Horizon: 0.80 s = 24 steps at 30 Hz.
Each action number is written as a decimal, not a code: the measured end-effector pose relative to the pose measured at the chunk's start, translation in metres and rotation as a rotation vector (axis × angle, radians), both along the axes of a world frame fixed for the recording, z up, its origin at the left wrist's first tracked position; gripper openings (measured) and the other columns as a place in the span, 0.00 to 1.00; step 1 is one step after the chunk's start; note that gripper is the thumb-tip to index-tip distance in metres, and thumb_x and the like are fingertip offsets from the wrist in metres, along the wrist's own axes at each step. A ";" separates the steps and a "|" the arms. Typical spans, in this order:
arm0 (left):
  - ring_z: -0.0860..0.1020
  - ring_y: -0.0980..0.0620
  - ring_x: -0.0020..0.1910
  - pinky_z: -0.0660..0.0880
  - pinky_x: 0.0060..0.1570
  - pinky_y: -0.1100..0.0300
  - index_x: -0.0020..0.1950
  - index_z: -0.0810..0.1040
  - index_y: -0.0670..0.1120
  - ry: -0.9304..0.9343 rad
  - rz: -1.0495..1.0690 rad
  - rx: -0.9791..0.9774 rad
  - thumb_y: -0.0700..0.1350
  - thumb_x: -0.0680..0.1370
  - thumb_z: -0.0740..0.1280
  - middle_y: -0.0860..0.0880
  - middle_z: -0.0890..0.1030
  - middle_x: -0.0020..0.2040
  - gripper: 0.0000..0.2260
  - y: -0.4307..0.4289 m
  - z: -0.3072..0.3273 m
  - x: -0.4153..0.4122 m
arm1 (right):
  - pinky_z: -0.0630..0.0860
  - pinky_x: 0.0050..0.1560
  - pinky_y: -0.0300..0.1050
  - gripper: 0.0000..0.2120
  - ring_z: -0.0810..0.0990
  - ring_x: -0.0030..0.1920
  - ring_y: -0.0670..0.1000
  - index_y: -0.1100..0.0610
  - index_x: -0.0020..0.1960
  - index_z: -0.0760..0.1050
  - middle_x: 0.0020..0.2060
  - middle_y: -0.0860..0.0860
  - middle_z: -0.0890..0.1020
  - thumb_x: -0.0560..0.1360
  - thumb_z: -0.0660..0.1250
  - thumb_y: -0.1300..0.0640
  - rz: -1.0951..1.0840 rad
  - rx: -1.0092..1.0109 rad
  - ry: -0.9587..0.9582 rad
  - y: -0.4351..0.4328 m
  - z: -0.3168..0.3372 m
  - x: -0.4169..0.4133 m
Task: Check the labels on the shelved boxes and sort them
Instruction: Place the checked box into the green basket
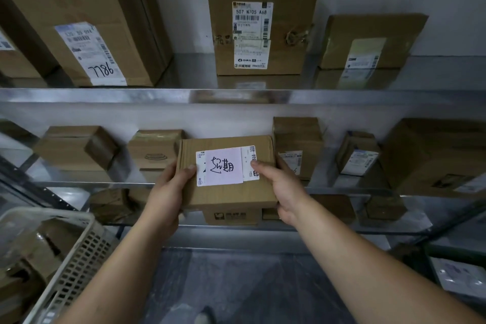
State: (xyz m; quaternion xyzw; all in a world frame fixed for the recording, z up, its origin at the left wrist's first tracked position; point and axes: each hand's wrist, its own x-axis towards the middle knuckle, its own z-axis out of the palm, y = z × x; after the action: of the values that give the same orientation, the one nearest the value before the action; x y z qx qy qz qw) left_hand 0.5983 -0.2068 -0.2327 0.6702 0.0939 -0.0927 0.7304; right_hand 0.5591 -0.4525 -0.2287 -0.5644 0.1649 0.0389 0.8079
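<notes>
— Where is the small box (228, 197)?
— It is held in the air just in front of the middle shelf (342, 187), its top face tilted up toward the camera. A pink handwritten label (223, 169) is stuck over a printed one.

— How is it gripped?
— The left hand (168, 192) is clamped on the edge at 9 o'clock and the right hand (285, 187) on the edge at 3 o'clock. Both thumbs are laid on the top face, touching the label's ends. The other fingers are curled underneath and mostly hidden.

— How is it expected to handle?
— It is probably light, since it is borne by edge grips alone. The corrugated card looks stiff, dry and not slippery. The contents cannot be told, so fragility is left open.

— Where is it best held?
— The two side edges are best, so that the label is left uncovered. A basket (79, 242) of boxes is noted at 8 o'clock, and a tall box (263, 34) at 12 o'clock.
</notes>
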 end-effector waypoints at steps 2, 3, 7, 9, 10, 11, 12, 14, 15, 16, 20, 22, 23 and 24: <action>0.84 0.38 0.63 0.78 0.64 0.31 0.70 0.81 0.52 0.004 -0.009 0.000 0.50 0.84 0.70 0.47 0.88 0.61 0.14 -0.003 -0.004 -0.006 | 0.85 0.39 0.45 0.20 0.91 0.48 0.51 0.44 0.71 0.79 0.55 0.50 0.90 0.80 0.76 0.54 -0.003 0.013 0.016 -0.002 -0.003 -0.006; 0.84 0.38 0.63 0.78 0.64 0.30 0.70 0.82 0.52 0.012 -0.012 0.002 0.50 0.84 0.70 0.48 0.88 0.61 0.14 -0.004 -0.006 -0.009 | 0.85 0.39 0.44 0.20 0.91 0.48 0.50 0.45 0.71 0.79 0.55 0.50 0.91 0.80 0.76 0.54 -0.011 0.020 0.027 -0.003 -0.003 -0.010; 0.85 0.40 0.63 0.79 0.67 0.35 0.69 0.82 0.52 0.014 -0.011 0.012 0.53 0.80 0.73 0.48 0.88 0.60 0.17 -0.008 -0.013 -0.019 | 0.84 0.43 0.45 0.19 0.90 0.51 0.50 0.46 0.71 0.80 0.56 0.49 0.90 0.81 0.75 0.54 -0.029 0.025 0.042 -0.005 -0.007 -0.023; 0.85 0.41 0.63 0.79 0.68 0.37 0.68 0.83 0.52 0.012 -0.023 0.010 0.52 0.81 0.73 0.47 0.88 0.60 0.16 -0.008 -0.017 -0.022 | 0.85 0.47 0.47 0.18 0.90 0.53 0.51 0.46 0.70 0.80 0.56 0.50 0.90 0.82 0.74 0.54 -0.042 0.035 0.046 -0.003 -0.010 -0.029; 0.85 0.41 0.62 0.79 0.68 0.38 0.68 0.83 0.51 0.013 -0.030 0.006 0.50 0.82 0.72 0.47 0.88 0.60 0.14 -0.008 -0.019 -0.024 | 0.85 0.51 0.50 0.17 0.90 0.55 0.52 0.47 0.70 0.80 0.57 0.50 0.90 0.82 0.74 0.54 -0.054 0.037 0.049 -0.002 -0.012 -0.032; 0.85 0.42 0.63 0.79 0.68 0.40 0.68 0.82 0.51 0.015 -0.039 0.000 0.49 0.83 0.71 0.47 0.88 0.60 0.13 -0.008 -0.021 -0.025 | 0.85 0.55 0.52 0.17 0.90 0.57 0.53 0.47 0.70 0.80 0.57 0.50 0.90 0.82 0.74 0.54 -0.067 0.041 0.050 0.000 -0.013 -0.035; 0.85 0.42 0.62 0.79 0.67 0.41 0.68 0.82 0.50 0.020 -0.049 -0.005 0.48 0.84 0.70 0.47 0.88 0.60 0.13 -0.007 -0.023 -0.027 | 0.85 0.59 0.55 0.18 0.89 0.59 0.54 0.47 0.70 0.80 0.58 0.50 0.90 0.82 0.74 0.55 -0.080 0.040 0.051 0.002 -0.015 -0.038; 0.86 0.44 0.61 0.80 0.64 0.45 0.68 0.82 0.50 0.027 -0.068 -0.009 0.49 0.84 0.70 0.47 0.88 0.61 0.13 -0.004 -0.025 -0.031 | 0.84 0.64 0.59 0.19 0.88 0.61 0.56 0.48 0.71 0.80 0.59 0.51 0.90 0.81 0.74 0.55 -0.105 0.045 0.053 0.008 -0.018 -0.046; 0.86 0.44 0.60 0.80 0.61 0.47 0.68 0.82 0.50 0.033 -0.075 -0.009 0.48 0.84 0.70 0.47 0.88 0.60 0.13 -0.001 -0.026 -0.034 | 0.84 0.64 0.59 0.19 0.88 0.62 0.57 0.48 0.71 0.79 0.59 0.52 0.89 0.81 0.74 0.55 -0.116 0.052 0.056 0.011 -0.019 -0.051; 0.86 0.44 0.60 0.80 0.59 0.48 0.68 0.82 0.49 0.040 -0.083 -0.015 0.48 0.84 0.70 0.47 0.88 0.60 0.13 0.001 -0.026 -0.037 | 0.84 0.62 0.58 0.19 0.88 0.62 0.57 0.48 0.72 0.79 0.59 0.52 0.89 0.81 0.74 0.55 -0.125 0.059 0.061 0.015 -0.020 -0.056; 0.86 0.42 0.62 0.80 0.65 0.42 0.67 0.83 0.50 0.066 -0.124 -0.010 0.48 0.84 0.70 0.47 0.89 0.59 0.12 0.017 -0.029 -0.051 | 0.86 0.55 0.55 0.18 0.89 0.58 0.56 0.47 0.70 0.79 0.57 0.52 0.90 0.82 0.74 0.54 -0.160 0.074 0.070 0.033 -0.022 -0.080; 0.85 0.41 0.62 0.79 0.67 0.40 0.67 0.83 0.50 0.064 -0.155 0.004 0.48 0.84 0.70 0.47 0.88 0.60 0.12 0.028 -0.032 -0.059 | 0.86 0.57 0.56 0.17 0.90 0.57 0.56 0.47 0.69 0.80 0.56 0.52 0.90 0.81 0.75 0.54 -0.194 0.081 0.076 0.045 -0.025 -0.094; 0.86 0.42 0.62 0.79 0.67 0.40 0.68 0.82 0.51 0.062 -0.170 0.015 0.49 0.84 0.70 0.48 0.88 0.60 0.13 0.034 -0.034 -0.063 | 0.86 0.59 0.58 0.16 0.90 0.56 0.56 0.48 0.68 0.80 0.55 0.52 0.90 0.81 0.75 0.54 -0.212 0.082 0.084 0.052 -0.027 -0.101; 0.86 0.43 0.62 0.79 0.67 0.41 0.68 0.82 0.52 0.060 -0.180 0.028 0.49 0.84 0.71 0.48 0.88 0.60 0.13 0.039 -0.035 -0.068 | 0.85 0.62 0.61 0.16 0.90 0.56 0.56 0.48 0.67 0.80 0.55 0.52 0.90 0.81 0.76 0.54 -0.229 0.082 0.096 0.057 -0.029 -0.108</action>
State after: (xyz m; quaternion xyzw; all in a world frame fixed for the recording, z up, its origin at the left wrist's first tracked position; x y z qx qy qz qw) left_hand 0.5307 -0.1683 -0.2673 0.6828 0.0564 -0.1765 0.7067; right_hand 0.4512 -0.3954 -0.2578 -0.5061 0.2649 -0.0199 0.8206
